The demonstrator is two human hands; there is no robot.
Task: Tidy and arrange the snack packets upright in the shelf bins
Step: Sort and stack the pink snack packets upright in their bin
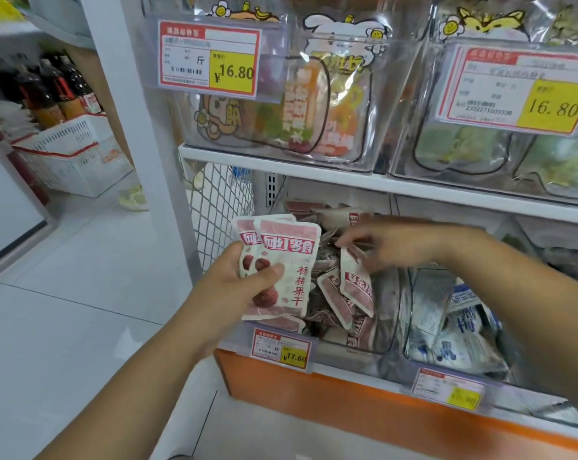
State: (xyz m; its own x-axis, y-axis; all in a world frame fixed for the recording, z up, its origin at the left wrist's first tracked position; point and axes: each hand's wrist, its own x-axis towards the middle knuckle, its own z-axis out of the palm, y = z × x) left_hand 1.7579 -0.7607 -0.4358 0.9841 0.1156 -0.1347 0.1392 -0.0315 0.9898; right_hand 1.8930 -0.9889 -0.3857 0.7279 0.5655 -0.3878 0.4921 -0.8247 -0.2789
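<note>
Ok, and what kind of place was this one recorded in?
Probably a small grocery shop: clear shelf bins of snack packets with yellow price tags, and a white shopping basket beside bottled drinks.

White shelf board with 2 clear snack bins; orange-edged lower shelf with 2 packet bins.

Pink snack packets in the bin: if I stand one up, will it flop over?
Probably floppy: the pink packets in the bin lie slumped every way. Likely light: the left hand holds at least two.
</note>
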